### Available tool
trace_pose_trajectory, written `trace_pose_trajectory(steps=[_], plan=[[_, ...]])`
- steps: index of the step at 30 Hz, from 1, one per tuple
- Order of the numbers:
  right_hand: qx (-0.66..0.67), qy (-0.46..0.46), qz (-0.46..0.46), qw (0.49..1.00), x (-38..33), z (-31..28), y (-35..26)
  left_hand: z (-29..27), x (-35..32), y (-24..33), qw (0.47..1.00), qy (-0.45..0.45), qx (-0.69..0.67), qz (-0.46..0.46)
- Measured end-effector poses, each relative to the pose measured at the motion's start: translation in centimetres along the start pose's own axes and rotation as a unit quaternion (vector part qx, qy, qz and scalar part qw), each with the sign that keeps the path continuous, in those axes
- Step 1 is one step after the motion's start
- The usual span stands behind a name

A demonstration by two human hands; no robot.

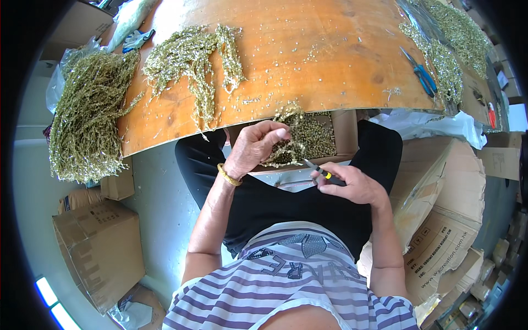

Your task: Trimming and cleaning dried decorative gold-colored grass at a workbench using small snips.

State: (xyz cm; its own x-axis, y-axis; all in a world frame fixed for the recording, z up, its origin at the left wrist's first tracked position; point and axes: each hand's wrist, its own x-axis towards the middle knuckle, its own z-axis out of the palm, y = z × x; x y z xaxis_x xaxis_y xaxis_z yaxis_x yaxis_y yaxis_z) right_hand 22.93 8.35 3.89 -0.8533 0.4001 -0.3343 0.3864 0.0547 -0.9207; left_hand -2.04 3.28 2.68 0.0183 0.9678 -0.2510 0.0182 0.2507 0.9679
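Your left hand (254, 147) is pinched around a beaded sprig (289, 135), held over the open box (344, 135) on your lap, just under the tabletop (330, 60) edge. Right hand (352, 184) is closed on small yellow-handled cutters (322, 171). The sprig looks light, floppy and likely to shed beads, so grip the stem. Room is tight between tabletop edge and knees; cartons crowd both sides.

1. Bare orange tabletop (308, 33) at twelve o'clock gives open passage between the sprig heaps
2. Sprig pile (192, 60) blocks eleven o'clock; blue scissors (421, 74) and more sprigs (445, 60) crowd two o'clock
3. Cardboard box (344, 132) of trimmings sits just under the table edge, hemming both hands
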Motion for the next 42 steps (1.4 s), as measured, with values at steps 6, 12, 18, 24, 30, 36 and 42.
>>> trace_pose_trajectory(steps=[6, 12, 18, 24, 30, 36, 42], plan=[[0.106, 0.277, -0.056, 0.953, 2.4, 0.6, 0.3, -1.4, -0.4, 0.8, 0.946, -0.091, -0.310, -0.021], [0.079, 0.384, -0.192, 0.899, 8.5, 3.9, -0.3, -1.3, -0.9, 2.2, 0.891, -0.134, -0.432, -0.029], [-0.063, 0.409, -0.236, 0.879, 11.4, 4.2, -1.1, -0.4, -1.8, 3.6, 0.862, -0.234, -0.444, -0.068], [-0.075, 0.381, -0.162, 0.907, 9.5, 1.2, -2.2, -2.8, -2.4, 5.0, 0.889, -0.202, -0.401, -0.087], [0.108, 0.172, -0.070, 0.977, 7.6, -1.1, -1.4, -4.1, -2.6, 5.9, 0.932, -0.174, -0.305, -0.088], [0.634, -0.083, -0.148, 0.754, 4.8, -1.1, -2.3, -5.2, -1.4, 6.4, 0.949, -0.199, -0.226, -0.094], [0.550, -0.083, 0.010, 0.831, 3.6, -2.0, -3.8, -6.3, -0.5, 7.3, 0.957, -0.265, 0.041, -0.109]])
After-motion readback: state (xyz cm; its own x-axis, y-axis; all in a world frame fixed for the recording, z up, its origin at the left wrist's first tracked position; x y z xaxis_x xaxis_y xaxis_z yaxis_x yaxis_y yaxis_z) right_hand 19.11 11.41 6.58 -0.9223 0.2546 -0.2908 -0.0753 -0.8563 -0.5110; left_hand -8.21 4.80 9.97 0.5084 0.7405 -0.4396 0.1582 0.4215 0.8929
